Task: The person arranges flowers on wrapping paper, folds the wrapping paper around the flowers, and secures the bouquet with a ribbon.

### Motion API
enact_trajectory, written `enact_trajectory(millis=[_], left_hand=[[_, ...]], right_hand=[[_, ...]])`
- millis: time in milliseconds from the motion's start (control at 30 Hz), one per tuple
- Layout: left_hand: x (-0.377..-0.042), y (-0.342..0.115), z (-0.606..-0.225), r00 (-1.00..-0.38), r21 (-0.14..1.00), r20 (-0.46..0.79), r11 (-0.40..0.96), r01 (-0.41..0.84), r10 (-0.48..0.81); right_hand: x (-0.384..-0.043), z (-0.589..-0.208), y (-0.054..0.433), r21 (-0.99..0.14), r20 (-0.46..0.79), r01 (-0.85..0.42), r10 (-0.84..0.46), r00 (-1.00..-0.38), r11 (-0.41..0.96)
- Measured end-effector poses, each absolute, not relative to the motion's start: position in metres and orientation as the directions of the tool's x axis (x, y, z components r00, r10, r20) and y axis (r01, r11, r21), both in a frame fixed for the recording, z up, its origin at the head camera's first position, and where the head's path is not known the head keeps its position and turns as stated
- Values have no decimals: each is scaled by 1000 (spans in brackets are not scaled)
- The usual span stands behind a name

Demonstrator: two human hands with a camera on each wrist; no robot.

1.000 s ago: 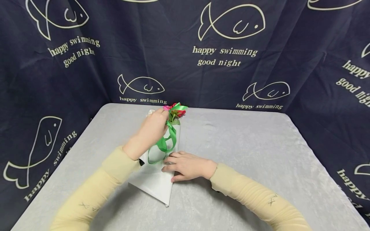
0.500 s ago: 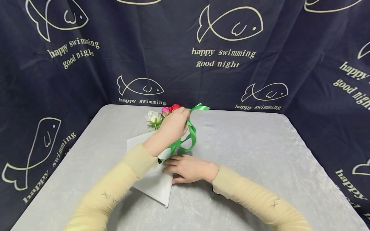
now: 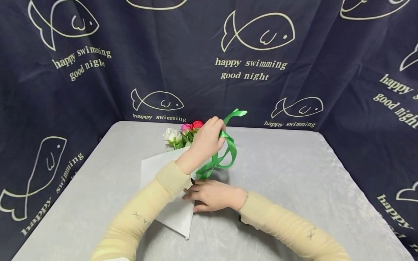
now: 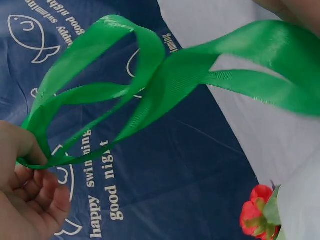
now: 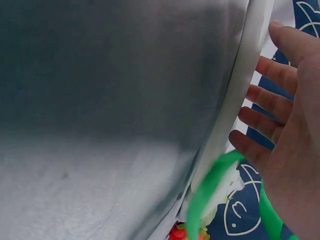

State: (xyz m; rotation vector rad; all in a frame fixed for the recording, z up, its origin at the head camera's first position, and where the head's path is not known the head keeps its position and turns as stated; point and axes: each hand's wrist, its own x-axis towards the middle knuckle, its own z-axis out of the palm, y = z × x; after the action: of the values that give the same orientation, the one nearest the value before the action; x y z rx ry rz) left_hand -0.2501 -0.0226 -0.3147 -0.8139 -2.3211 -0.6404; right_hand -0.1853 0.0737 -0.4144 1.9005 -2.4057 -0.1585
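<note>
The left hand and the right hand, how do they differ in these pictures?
The left hand pinches the green ribbon, while the right hand touches the white wrapper. The left hand's fingers are curled; the right hand's are extended. In the head view, the left hand is nearer the flowers than the right hand. Both are bare.

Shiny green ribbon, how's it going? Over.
Left hand pinches shiny green ribbon, looped. Right hand touches edge of smooth white bouquet wrap. Pale-yellow left sleeve partly blocks head view of wrap.
</note>
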Motion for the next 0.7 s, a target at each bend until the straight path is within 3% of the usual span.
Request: enact_trajectory(millis=[300,700], left_hand=[[-254,-23,-327,-588,259,722,645,719,366],[-247,-45,-360,-634,311,656,619,721,409]], right_hand=[[-184,-414,75,123,-4,-968,-975,-222,220],[-183,-416,79,58,23,-969,-971,-239,240]])
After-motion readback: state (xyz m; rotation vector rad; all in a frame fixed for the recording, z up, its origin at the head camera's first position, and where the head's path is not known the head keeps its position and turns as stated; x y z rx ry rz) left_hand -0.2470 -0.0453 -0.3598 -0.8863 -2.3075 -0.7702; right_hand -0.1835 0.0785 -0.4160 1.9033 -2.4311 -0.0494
